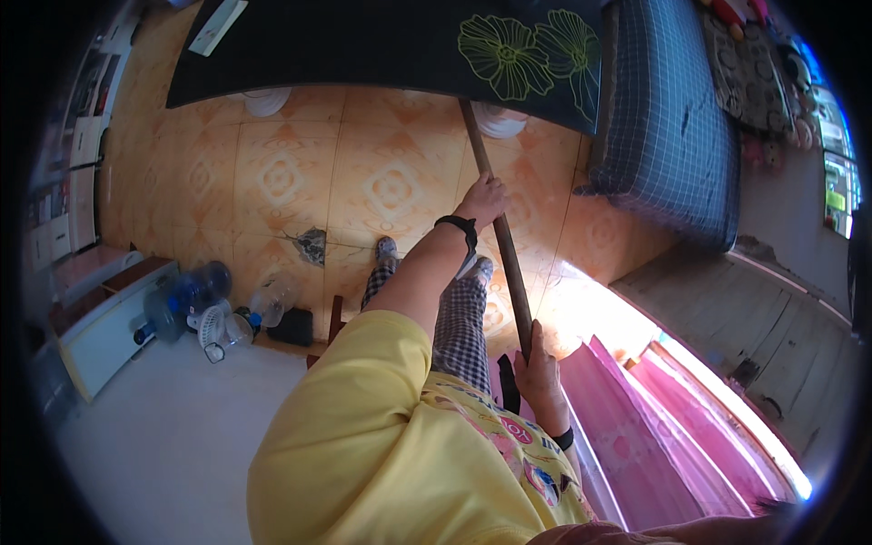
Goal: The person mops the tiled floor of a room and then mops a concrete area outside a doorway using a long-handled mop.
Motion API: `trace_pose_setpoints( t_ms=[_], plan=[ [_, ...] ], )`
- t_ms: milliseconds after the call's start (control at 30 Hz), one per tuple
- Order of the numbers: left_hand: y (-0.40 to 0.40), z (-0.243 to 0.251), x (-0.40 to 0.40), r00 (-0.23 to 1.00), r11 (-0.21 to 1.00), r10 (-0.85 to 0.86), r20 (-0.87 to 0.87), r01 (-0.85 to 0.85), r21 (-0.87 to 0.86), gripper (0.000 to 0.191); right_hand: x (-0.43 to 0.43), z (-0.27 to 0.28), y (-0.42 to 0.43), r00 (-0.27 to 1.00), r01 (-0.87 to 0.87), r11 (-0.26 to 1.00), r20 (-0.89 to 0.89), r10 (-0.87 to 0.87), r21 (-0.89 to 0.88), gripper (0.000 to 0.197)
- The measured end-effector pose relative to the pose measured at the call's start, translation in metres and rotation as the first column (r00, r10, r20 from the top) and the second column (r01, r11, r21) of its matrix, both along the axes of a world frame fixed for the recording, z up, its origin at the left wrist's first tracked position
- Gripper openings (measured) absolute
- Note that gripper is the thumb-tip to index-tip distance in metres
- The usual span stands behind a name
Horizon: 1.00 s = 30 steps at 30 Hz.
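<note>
A long brown pole (507, 252) slants down across the middle of the view. My left hand (484, 199) is closed around its upper part, with a black band on the wrist. Lower down, near my waist, my right hand (539, 375) wraps the pole close to its near end; a black band is on that wrist too. The pole's far end is hidden beneath a dark table (354, 51) with a yellow-green flower pattern. Patterned orange floor tiles (393, 187) lie under the pole.
A blue checked bed or padded seat (664, 136) stands at right. Pink curtains (620, 436) hang at lower right beside bright light. Large plastic bottles (204, 286) and a small white fan (212, 327) are at left. A broken tile (311, 246) lies near my feet.
</note>
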<state>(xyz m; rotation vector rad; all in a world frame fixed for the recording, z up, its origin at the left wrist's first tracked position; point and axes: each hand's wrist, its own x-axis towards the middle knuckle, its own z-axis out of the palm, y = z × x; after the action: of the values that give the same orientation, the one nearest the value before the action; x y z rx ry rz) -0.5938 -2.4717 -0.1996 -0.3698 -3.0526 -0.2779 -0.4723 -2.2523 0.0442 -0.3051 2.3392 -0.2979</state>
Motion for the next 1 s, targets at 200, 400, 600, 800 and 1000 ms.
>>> trace_pose_setpoints(
  t_ms=[200, 400, 600, 800, 1000],
  plan=[
    [0.04, 0.006, 0.019, 0.996, 0.995, -0.085, 0.036, 0.084, 0.048, 0.009, 0.003, 0.034, 0.033, 0.993, 0.058, 0.998, 0.1, -0.056, -0.014, 0.064],
    [0.122, 0.054, 0.055, 0.949, 0.956, -0.206, 0.238, 0.144, 0.254, 0.012, 0.016, 0.084, 0.126, 0.905, 0.292, 0.956, 0.315, -0.287, 0.032, 0.063],
    [0.166, 0.08, 0.064, 0.934, 0.941, -0.177, 0.312, 0.067, 0.332, 0.005, -0.021, 0.145, 0.151, 0.973, -0.116, 0.987, 0.212, 0.091, 0.112, 0.063],
    [0.178, 0.085, 0.064, 0.893, 0.959, -0.139, 0.428, 0.014, 0.284, 0.008, -0.057, 0.149, 0.177, 0.943, -0.199, 0.976, 0.288, 0.166, 0.086, 0.06],
    [0.195, 0.086, 0.066, 0.854, 0.94, -0.122, 0.505, -0.065, 0.336, 0.012, -0.083, 0.161, 0.198, 0.912, -0.369, 0.909, 0.261, 0.315, 0.194, 0.058]
  ],
)
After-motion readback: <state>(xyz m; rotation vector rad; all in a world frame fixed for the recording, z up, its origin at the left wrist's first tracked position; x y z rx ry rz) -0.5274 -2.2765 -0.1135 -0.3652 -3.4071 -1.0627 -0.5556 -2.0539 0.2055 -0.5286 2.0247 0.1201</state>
